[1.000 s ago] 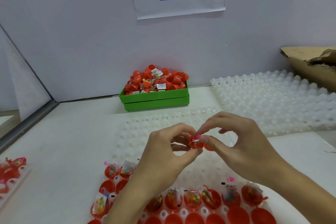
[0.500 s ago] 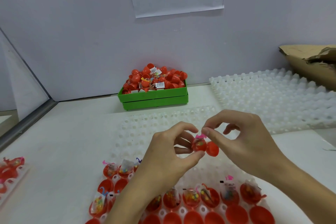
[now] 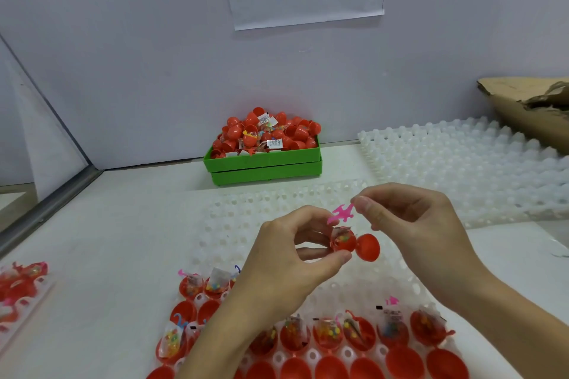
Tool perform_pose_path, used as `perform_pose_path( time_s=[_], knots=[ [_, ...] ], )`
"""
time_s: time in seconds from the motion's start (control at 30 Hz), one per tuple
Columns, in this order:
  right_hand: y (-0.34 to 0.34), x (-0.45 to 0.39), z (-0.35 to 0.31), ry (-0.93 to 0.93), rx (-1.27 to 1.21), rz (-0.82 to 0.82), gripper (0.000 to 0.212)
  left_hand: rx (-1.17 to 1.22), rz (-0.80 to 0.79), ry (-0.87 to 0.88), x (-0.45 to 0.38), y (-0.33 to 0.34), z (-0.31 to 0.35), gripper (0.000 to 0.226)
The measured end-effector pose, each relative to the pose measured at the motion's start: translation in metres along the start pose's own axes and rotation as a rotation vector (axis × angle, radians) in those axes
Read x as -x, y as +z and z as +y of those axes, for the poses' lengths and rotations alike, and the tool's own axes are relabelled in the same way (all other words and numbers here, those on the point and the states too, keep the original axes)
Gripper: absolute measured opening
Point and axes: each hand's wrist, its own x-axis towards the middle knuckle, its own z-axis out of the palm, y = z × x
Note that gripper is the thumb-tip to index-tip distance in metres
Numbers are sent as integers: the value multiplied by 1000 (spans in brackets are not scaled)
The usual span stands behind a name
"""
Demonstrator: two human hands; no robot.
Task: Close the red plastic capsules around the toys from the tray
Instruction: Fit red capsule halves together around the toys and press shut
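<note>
1. The left hand (image 3: 286,258) grips the filled half of an open red capsule (image 3: 343,241) between thumb and curled fingers, above the near tray (image 3: 311,355). Held with its mouth toward the other hand, it probably keeps the sachet of coloured beads from spilling.
2. The hinged lid half (image 3: 368,247) hangs open to the right, leaving the opening free.
3. The right hand (image 3: 412,224) pinches a pink toy (image 3: 341,213) just above the capsule, seemingly to tuck it in so the lid can snap shut.
4. Near the person, the tray holds more open capsules with toys, upright in their sockets and ready to pick.
5. The green bin (image 3: 263,160) at the far side of the bench (image 3: 129,224) is heaped with red capsules.
</note>
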Motion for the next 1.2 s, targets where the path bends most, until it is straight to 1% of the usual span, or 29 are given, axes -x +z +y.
perform_pose_path(
  time_s=[0.07,0.1,0.2,0.3,0.4,0.47,0.57,0.67,0.83,0.9,1.0,1.13,1.17,1.2],
  knots=[
    [1,0,0,6,-1,-11,4,-6,-5,4,0,0,0,30],
    [0,0,1,-2,10,-19,4,-1,-3,5,0,0,0,29],
    [-3,-1,2,-50,90,-41,20,19,3,5,0,-1,1,26],
    [-4,-2,2,-99,158,-61,26,22,10,9,0,-2,2,26],
    [-4,-3,3,-211,260,-91,35,16,14,8,0,-2,2,26],
    [-3,-2,2,-332,343,-118,32,1,16,8,0,-1,3,27],
    [-2,1,2,-480,479,-181,20,-30,12,11,1,0,3,30],
    [-5,0,6,-537,596,-208,23,-72,-8,21,1,0,3,28],
    [-8,-2,9,-590,720,-193,30,-70,-17,39,1,0,3,24],
    [-7,-2,11,-604,734,-206,32,-70,-22,47,2,0,3,23],
    [-6,-2,10,-594,704,-218,22,-56,-24,47,1,0,2,21],
    [-6,-4,7,-441,539,-187,11,2,15,41,0,-2,2,21],
    [-6,-4,5,-391,488,-181,10,22,28,41,0,-2,3,21],
    [-6,-4,3,-331,438,-171,16,41,40,41,0,-3,3,21]
  ],
)
